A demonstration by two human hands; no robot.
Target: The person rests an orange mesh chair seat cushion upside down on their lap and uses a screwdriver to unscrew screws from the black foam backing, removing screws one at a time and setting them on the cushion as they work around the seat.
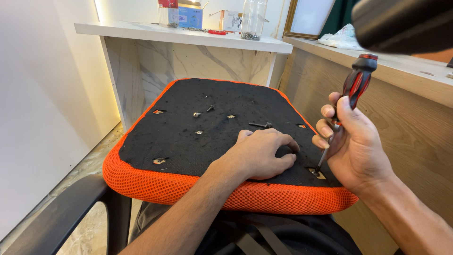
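An upturned chair seat [179,137] lies in front of me, black fabric on its underside with an orange mesh rim. My left hand [262,153] rests flat on the black fabric near the front right, fingers spread, holding nothing. My right hand [351,141] grips a red and black screwdriver [356,85], held nearly upright. Its tip sits in a mounting hole [317,174] at the seat's front right corner. A loose black bolt [260,124] lies just beyond my left hand. Two more small bolts [203,111] lie near the middle of the seat.
Several open mounting holes [159,161] dot the black fabric. A white marble-look shelf [188,35] behind the seat carries boxes and a clear jar [252,19]. A wooden counter [406,71] runs along the right. A black chair arm [61,217] is at lower left.
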